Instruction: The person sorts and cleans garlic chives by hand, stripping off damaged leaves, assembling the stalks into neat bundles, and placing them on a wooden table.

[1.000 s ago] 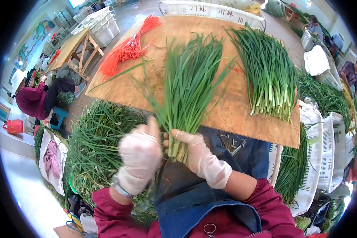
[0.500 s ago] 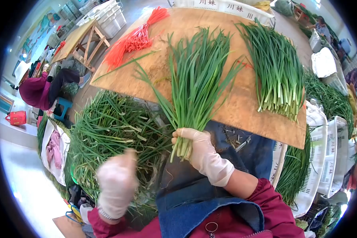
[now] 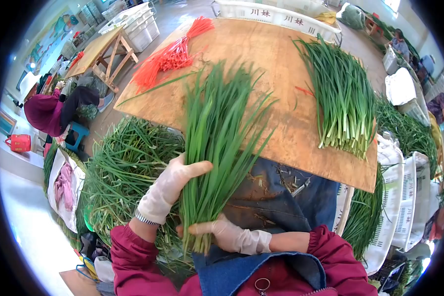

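Holding the garlic chive bunch (image 3: pixel 209 143) before the bench (image 3: pixel 281 98): right hand (image 3: pixel 228 236) closed round the stem bases, left hand (image 3: pixel 168 186), apart moments ago, now wrapped round the leaves, presumably steadying them.

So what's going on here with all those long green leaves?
A person wearing pale gloves is handling a leafy green bunch. The right hand grips it near the pale stem ends, and the left hand is higher up, its thumb across the leaves. Another pile of greens lies on the wooden board, along with a bundle of red strips. A messy heap of leaves sits to the person's left.
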The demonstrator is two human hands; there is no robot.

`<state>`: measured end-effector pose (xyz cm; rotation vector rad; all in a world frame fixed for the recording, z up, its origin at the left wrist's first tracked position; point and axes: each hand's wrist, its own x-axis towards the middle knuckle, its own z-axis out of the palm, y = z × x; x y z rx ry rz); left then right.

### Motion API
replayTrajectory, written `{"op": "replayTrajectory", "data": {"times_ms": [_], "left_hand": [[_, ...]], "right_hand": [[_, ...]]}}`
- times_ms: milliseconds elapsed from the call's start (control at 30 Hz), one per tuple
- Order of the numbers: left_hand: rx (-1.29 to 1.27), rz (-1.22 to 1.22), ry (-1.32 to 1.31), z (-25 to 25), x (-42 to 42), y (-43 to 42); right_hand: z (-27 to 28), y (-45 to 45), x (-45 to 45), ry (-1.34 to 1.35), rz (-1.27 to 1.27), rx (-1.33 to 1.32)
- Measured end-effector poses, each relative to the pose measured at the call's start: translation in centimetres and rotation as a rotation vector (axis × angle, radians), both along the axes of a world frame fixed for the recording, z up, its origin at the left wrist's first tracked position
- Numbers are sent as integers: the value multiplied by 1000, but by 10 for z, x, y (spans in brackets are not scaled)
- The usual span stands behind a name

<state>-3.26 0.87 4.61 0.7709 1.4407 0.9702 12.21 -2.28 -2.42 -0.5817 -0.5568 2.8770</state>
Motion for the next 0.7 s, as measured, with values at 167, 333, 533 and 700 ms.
{"op": "replayTrajectory", "data": {"times_ms": [167,333,533,700], "left_hand": [[-67,16,-201,-37,4,5],[4,42,-188,-49,15,-3],[77,76,-74,-33,35,-8],[498,65,267,39,26,24]], "right_hand": [[-21,4,6,-44,-17,142],[-7,58,18,-155,-396,173],[23,90,-5,-277,-613,255],[112,123,-14,-76,-750,755]]}}
